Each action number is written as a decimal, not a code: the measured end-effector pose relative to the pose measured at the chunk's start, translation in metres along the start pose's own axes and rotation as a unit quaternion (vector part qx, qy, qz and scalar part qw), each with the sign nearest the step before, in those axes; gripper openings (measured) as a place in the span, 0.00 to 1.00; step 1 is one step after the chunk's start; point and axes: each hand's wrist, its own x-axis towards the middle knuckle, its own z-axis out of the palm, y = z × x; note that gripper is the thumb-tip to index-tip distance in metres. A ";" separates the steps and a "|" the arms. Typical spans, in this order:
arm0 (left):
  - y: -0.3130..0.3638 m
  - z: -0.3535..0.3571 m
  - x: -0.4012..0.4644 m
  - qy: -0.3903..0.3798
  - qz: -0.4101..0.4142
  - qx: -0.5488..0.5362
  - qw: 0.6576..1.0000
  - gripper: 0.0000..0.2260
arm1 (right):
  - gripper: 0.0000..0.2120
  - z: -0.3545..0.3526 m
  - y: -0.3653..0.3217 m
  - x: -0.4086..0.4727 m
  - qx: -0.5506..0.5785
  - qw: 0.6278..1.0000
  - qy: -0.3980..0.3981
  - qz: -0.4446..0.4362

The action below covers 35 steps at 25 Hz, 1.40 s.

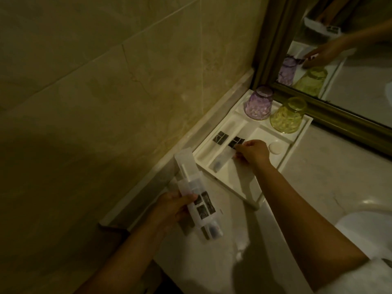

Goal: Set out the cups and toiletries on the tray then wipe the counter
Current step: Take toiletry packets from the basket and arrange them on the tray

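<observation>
A white compartmented tray (pixel 299 135) sits in the counter's corner by the mirror. At its far end a purple glass cup (pixel 258 102) and a yellow glass cup (pixel 288 115) stand upside down. One clear toiletry packet with a black label (pixel 220 137) lies in the tray's left slot. My right hand (pixel 252 152) pinches a second clear packet (pixel 226 157) lying in the tray beside it. My left hand (pixel 171 209) holds a stack of similar clear packets (pixel 197 196) above the counter, near the wall.
A small round white soap (pixel 275 147) rests in the tray's right compartment. The marble counter (pixel 331 179) runs to a white sink basin (pixel 360 225) at lower right. A framed mirror (pixel 318 107) stands behind the tray; a tiled wall fills the left.
</observation>
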 end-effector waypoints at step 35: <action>0.020 0.055 -0.012 -0.039 0.024 0.043 0.998 0.14 | 0.10 -0.039 0.025 -0.122 -0.089 0.978 -0.127 -0.138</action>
